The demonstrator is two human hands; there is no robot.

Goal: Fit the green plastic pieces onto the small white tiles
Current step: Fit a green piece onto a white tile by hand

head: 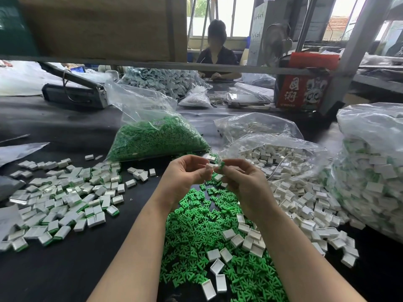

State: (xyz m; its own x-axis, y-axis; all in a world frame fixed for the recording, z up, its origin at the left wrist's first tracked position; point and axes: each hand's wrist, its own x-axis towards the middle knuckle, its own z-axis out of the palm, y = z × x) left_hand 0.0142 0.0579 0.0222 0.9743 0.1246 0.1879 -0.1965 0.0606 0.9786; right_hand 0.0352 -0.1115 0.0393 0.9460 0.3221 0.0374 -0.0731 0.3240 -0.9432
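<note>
I read this as the mating step: my left hand [185,171] pinches a white tile [209,166] at its fingertips, my right hand [237,179] pinches a green piece [221,164] just at its 3 o'clock, both raised above the green pile [209,232] on the surface [87,269]. Next, I judge, the piece needs lining up and pressing on squarely.

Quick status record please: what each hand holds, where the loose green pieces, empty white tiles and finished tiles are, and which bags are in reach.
left hand: pinches a white tile
right hand: pinches a green piece, next to the tile
loose green pieces: pile under the forearms
empty white tiles: spilling from an open bag, right
finished tiles: spread out, left
green bag: behind the hands
far-right bag: tiles with green showing
</note>
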